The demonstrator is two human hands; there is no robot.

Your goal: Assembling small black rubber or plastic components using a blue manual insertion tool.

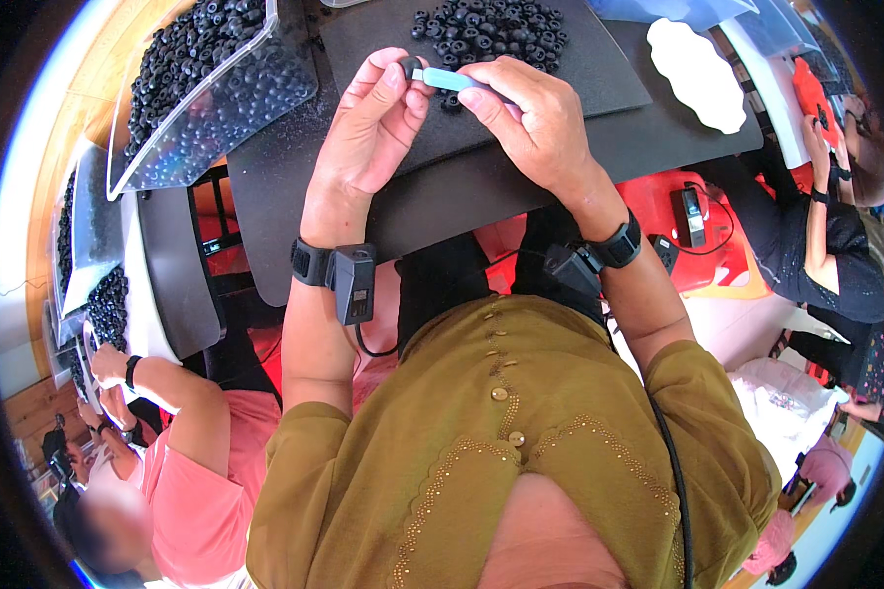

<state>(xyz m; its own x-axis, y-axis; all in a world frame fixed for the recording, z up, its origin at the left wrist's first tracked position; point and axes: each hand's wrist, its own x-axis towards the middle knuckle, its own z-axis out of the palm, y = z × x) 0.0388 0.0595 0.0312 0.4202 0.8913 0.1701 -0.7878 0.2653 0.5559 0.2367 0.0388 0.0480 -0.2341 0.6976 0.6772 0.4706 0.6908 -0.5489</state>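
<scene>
Between the thumb and fingers of my left hand (366, 128) is a small round black rubber-like part (409, 67). My right hand (540, 118) grips a light-blue-handled knife (449, 80), its handle pointing left. The short pale tip meets the right side of the black part; its exact shape is too small to make out. Both hands hover above a dark board (604, 88) on the black table (413, 214). Just beyond them lies a pile of similar black parts (491, 34), several showing a hole in the middle.
A clear plastic bin (221, 118) full of black parts stands at the left. To the right lies a white scalloped-edge piece (697, 74). A red stool (727, 260) carries a small device (693, 218). Co-workers sit on both sides, one in a pink top (206, 461).
</scene>
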